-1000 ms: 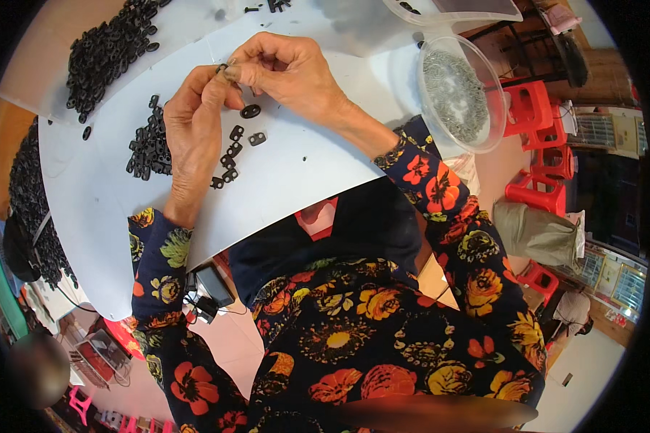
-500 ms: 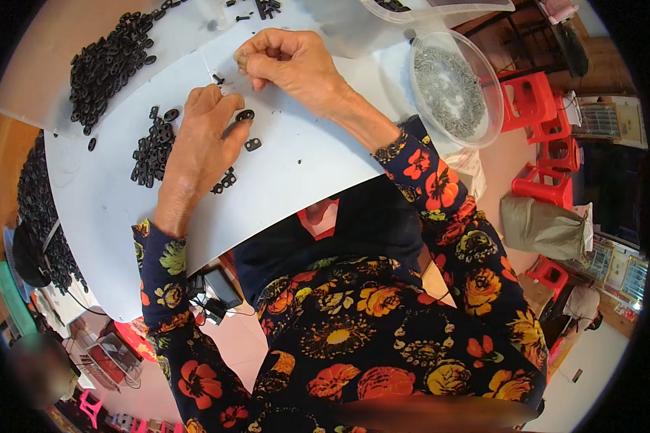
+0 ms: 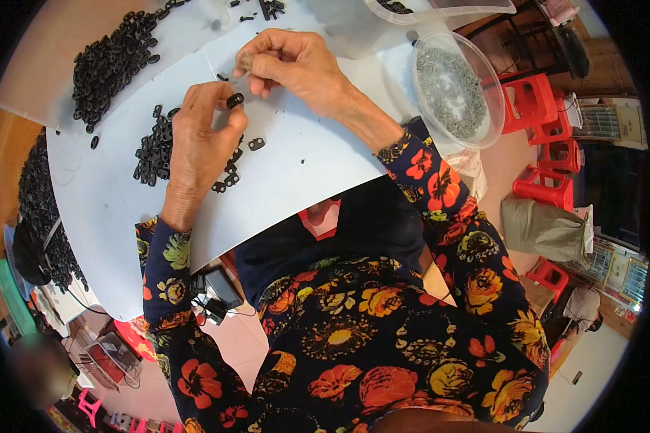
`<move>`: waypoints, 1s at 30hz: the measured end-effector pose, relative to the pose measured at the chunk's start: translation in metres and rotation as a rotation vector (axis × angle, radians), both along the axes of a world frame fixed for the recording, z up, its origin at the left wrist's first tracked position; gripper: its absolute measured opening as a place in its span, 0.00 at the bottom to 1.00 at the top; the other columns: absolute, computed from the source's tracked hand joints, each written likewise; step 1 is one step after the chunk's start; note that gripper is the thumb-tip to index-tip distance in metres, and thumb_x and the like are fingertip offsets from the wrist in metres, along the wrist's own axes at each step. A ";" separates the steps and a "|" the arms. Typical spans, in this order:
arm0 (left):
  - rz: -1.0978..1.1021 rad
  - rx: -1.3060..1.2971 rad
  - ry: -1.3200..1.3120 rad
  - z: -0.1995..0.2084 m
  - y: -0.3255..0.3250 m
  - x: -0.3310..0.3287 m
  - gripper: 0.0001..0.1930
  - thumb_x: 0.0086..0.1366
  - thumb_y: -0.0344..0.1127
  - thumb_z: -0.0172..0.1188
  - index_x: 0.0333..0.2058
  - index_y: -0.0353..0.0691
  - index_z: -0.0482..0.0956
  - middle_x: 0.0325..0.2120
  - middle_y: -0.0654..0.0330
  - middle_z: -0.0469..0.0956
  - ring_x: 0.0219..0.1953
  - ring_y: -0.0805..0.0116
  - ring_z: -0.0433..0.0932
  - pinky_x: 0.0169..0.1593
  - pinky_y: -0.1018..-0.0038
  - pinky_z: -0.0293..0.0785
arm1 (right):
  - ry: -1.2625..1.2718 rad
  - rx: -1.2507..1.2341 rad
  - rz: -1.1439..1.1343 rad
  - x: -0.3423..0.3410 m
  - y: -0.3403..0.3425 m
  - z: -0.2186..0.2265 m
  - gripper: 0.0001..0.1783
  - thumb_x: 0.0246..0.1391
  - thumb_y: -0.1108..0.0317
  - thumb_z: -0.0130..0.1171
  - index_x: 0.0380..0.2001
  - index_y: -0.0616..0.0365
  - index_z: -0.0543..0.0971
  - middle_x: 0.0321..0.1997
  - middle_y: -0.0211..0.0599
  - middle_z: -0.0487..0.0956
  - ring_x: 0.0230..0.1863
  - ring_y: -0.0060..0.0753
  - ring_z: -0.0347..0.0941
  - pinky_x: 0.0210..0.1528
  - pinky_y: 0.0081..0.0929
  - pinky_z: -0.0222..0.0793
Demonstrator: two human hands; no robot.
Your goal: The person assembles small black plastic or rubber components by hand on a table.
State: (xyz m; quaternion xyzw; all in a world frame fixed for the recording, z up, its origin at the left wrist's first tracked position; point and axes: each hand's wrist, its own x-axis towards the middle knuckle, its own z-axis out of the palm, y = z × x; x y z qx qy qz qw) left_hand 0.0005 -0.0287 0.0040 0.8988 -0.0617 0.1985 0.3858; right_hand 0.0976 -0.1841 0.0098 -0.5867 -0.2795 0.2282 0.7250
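Note:
Between thumb and forefinger, my left hand (image 3: 204, 130) holds a small black oval cord-lock piece (image 3: 235, 100) just above the white table. To its right and slightly farther off, my right hand (image 3: 292, 68) is closed in a pinch; whatever is between its fingertips is too small to make out. A small black peg-like piece (image 3: 222, 77) lies between the two hands. Beside my left hand sits a heap of black two-holed pieces (image 3: 152, 153), partly hidden by it. A single two-holed piece (image 3: 256, 143) lies to the right of that hand.
A clear round tub (image 3: 500, 108) of small silvery springs stands at the right. Far left is a large pile of black oval pieces (image 3: 112, 68). Black pegs (image 3: 271, 9) lie at the far edge, near a clear plastic bin (image 3: 440, 10). Red stools (image 3: 523, 105) stand beyond the table.
My left hand has picked the black oval piece up off the table and tilted it between thumb and forefinger. My right hand stays pinched in nearly the same place.

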 end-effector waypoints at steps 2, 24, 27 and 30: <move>0.015 -0.041 -0.017 -0.003 0.003 0.002 0.10 0.52 0.23 0.58 0.34 0.33 0.72 0.28 0.59 0.74 0.27 0.68 0.73 0.33 0.73 0.72 | -0.011 0.000 0.026 -0.003 0.000 0.000 0.07 0.58 0.72 0.53 0.36 0.62 0.77 0.32 0.33 0.80 0.27 0.16 0.73 0.31 0.15 0.71; -0.042 -1.021 0.220 -0.013 0.028 0.007 0.10 0.65 0.30 0.54 0.45 0.37 0.75 0.34 0.63 0.75 0.33 0.73 0.71 0.43 0.79 0.67 | 0.026 -0.012 0.003 -0.008 0.006 0.001 0.11 0.57 0.72 0.55 0.42 0.64 0.76 0.31 0.36 0.81 0.29 0.22 0.77 0.36 0.18 0.75; -0.056 -1.044 0.217 -0.013 0.027 0.007 0.10 0.65 0.30 0.53 0.45 0.36 0.75 0.35 0.62 0.76 0.33 0.73 0.71 0.44 0.79 0.68 | 0.052 -0.021 -0.002 -0.008 0.006 0.002 0.10 0.58 0.71 0.55 0.41 0.64 0.76 0.31 0.37 0.81 0.30 0.22 0.77 0.36 0.18 0.75; -0.052 -1.036 0.227 -0.010 0.025 0.006 0.11 0.65 0.30 0.53 0.46 0.35 0.75 0.36 0.61 0.77 0.34 0.73 0.72 0.45 0.79 0.68 | -0.003 -0.072 0.010 -0.006 0.004 0.001 0.10 0.58 0.70 0.55 0.40 0.63 0.76 0.29 0.35 0.80 0.30 0.21 0.77 0.35 0.19 0.75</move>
